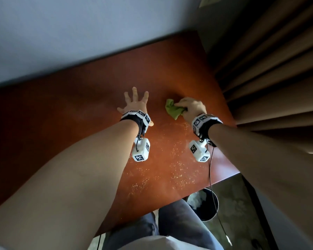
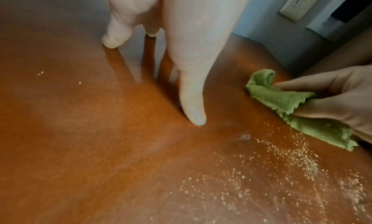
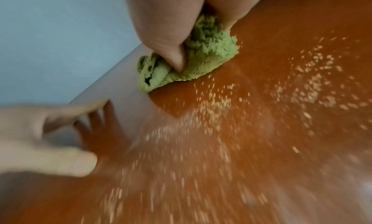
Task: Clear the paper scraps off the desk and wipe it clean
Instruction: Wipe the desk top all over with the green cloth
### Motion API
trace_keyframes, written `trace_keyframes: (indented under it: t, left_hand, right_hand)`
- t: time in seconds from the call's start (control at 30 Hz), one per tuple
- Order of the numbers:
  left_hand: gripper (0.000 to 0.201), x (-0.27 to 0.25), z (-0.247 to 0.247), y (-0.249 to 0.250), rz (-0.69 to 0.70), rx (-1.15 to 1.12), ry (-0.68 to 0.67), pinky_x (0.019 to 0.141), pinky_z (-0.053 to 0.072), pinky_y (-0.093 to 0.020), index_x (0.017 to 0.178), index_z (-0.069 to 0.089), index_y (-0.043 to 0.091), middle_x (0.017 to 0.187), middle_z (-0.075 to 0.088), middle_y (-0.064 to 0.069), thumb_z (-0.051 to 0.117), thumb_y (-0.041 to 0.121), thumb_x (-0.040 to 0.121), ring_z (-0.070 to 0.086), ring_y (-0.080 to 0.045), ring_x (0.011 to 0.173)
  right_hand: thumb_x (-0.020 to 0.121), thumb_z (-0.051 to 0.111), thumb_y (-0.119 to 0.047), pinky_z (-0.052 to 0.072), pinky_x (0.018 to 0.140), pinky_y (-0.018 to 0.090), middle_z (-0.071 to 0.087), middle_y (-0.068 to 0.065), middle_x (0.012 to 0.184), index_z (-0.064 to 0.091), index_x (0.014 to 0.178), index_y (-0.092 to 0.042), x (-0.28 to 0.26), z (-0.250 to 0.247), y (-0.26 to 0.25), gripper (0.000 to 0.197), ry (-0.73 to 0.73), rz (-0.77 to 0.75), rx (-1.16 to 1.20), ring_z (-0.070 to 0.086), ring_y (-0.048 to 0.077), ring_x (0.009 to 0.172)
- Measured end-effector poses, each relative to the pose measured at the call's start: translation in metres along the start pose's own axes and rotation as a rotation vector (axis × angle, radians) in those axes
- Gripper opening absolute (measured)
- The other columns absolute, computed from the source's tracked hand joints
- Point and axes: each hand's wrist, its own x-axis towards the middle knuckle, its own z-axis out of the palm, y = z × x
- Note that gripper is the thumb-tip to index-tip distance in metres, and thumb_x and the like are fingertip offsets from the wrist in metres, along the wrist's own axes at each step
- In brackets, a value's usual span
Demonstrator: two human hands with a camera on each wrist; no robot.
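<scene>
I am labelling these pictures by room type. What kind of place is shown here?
Probably a room in a home or a hotel, at a desk. A reddish wooden desk stands against a pale wall, heavy brown curtains hang beside it, and a waste bin sits on patterned carpet below.

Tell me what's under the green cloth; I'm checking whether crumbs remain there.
The green cloth, bunched in the right hand, lies on the bare desk. Pale specks scatter right beside it. Whatever sits beneath the cloth itself is covered, so that cannot be told.

The right hand (image 1: 192,107) grips a green cloth (image 1: 173,110) on the desk (image 1: 79,109); the left hand (image 1: 135,103) lies spread.
</scene>
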Motion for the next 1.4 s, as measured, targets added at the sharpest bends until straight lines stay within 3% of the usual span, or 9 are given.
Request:
trace_keyframes:
  t: [0.13,0.27,0.33,0.47,0.57,0.73,1.2,1.3,1.4]
  left_hand:
    - [0.129,-0.002,0.000,-0.001,0.013,-0.006,0.004,0.103,0.021,-0.076,0.152,-0.007,0.039,0.158,-0.029,-0.003,0.088,0.043,0.064,-0.020,-0.039,0.145]
    - [0.126,-0.005,0.002,0.000,0.008,0.011,0.010,0.103,0.023,-0.075,0.153,-0.005,0.037,0.157,-0.028,-0.004,0.086,0.044,0.066,-0.019,-0.040,0.145]
    - [0.123,-0.006,0.002,0.003,0.022,0.026,0.019,0.102,0.024,-0.075,0.153,-0.003,0.036,0.158,-0.027,-0.004,0.085,0.045,0.067,-0.017,-0.040,0.145]
    - [0.120,-0.008,0.004,0.015,0.043,0.030,0.014,0.101,0.025,-0.076,0.153,-0.003,0.039,0.158,-0.027,-0.004,0.083,0.048,0.069,-0.016,-0.042,0.145]
    - [0.120,-0.003,0.006,0.019,0.031,0.026,-0.007,0.101,0.023,-0.077,0.152,-0.004,0.041,0.157,-0.030,-0.004,0.083,0.049,0.069,-0.020,-0.043,0.144]
    - [0.121,0.001,0.007,0.018,0.017,0.016,-0.012,0.101,0.021,-0.078,0.151,-0.003,0.043,0.157,-0.030,-0.002,0.084,0.049,0.068,-0.021,-0.042,0.144]
    - [0.122,-0.007,0.006,0.023,0.004,0.070,0.003,0.102,0.024,-0.075,0.153,-0.003,0.037,0.158,-0.025,-0.008,0.084,0.047,0.068,-0.014,-0.044,0.145]
    - [0.118,-0.009,0.006,0.031,0.039,0.098,0.065,0.105,0.023,-0.071,0.154,0.004,0.031,0.160,-0.016,-0.008,0.085,0.042,0.069,-0.008,-0.042,0.146]
    - [0.113,-0.010,0.008,0.044,0.143,0.093,0.086,0.106,0.024,-0.069,0.153,0.009,0.030,0.161,-0.011,-0.008,0.083,0.044,0.070,-0.006,-0.041,0.146]
  right_hand:
    - [0.087,0.054,0.001,0.043,0.098,0.020,0.056,-0.014,0.132,0.067,0.119,-0.038,-0.037,0.022,-0.009,0.052,-0.173,-0.192,-0.106,0.054,0.011,0.119]
    - [0.086,0.053,-0.002,0.047,0.099,0.030,0.059,-0.013,0.127,0.068,0.118,-0.036,-0.057,0.026,-0.013,0.049,-0.331,-0.291,-0.167,0.056,0.011,0.115]
    - [0.084,0.050,-0.003,0.050,0.094,0.032,0.062,-0.013,0.118,0.070,0.113,-0.034,-0.055,0.017,-0.012,0.047,-0.260,-0.167,-0.072,0.058,0.012,0.107]
    - [0.083,0.048,-0.008,0.053,0.084,0.030,0.062,-0.009,0.117,0.067,0.116,-0.037,-0.039,-0.009,0.013,0.048,0.214,0.195,0.146,0.060,0.017,0.102]
    - [0.084,0.047,-0.009,0.048,0.086,0.025,0.058,-0.002,0.126,0.064,0.123,-0.036,-0.021,-0.028,0.041,0.050,0.304,0.346,0.181,0.058,0.021,0.109]
    - [0.083,0.050,-0.006,0.047,0.092,0.024,0.060,-0.003,0.129,0.067,0.119,-0.037,-0.011,-0.023,0.051,0.051,0.187,0.367,0.179,0.059,0.024,0.113]
    - [0.089,0.060,-0.011,0.047,0.095,0.021,0.059,-0.017,0.129,0.065,0.120,-0.042,-0.096,0.028,0.006,0.044,-0.161,-0.066,-0.109,0.058,0.009,0.113]
    - [0.087,0.055,-0.008,0.052,0.092,0.027,0.059,-0.015,0.124,0.065,0.120,-0.041,-0.097,0.031,0.006,0.048,-0.238,-0.014,-0.059,0.059,0.011,0.110]
    - [0.081,0.052,-0.009,0.056,0.079,0.028,0.066,-0.009,0.115,0.069,0.114,-0.037,-0.094,0.019,0.014,0.047,-0.032,0.149,0.114,0.064,0.015,0.092]
